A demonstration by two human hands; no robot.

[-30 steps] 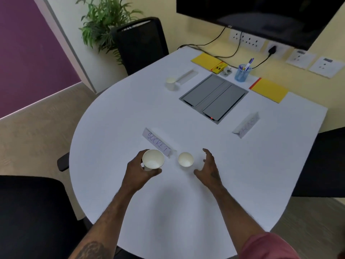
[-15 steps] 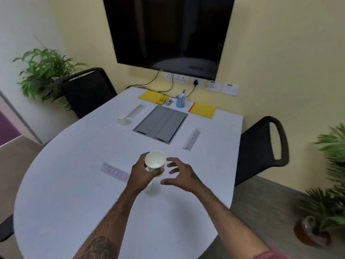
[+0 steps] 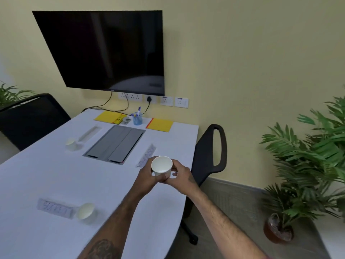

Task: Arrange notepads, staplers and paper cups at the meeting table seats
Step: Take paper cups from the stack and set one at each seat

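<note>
Left hand (image 3: pixel 147 179) and right hand (image 3: pixel 180 177) both cupping 1 upright paper cup (image 3: pixel 161 166), forearms converging above table (image 3: pixel 46 176)

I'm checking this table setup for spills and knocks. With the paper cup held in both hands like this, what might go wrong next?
1. The held paper cup is thin; the left hand and right hand squeezing together might dent it.
2. Set down near the folded name card, it could knock the card over.
3. The forearm passes close to the cup by the near name card and might tip it.
</note>
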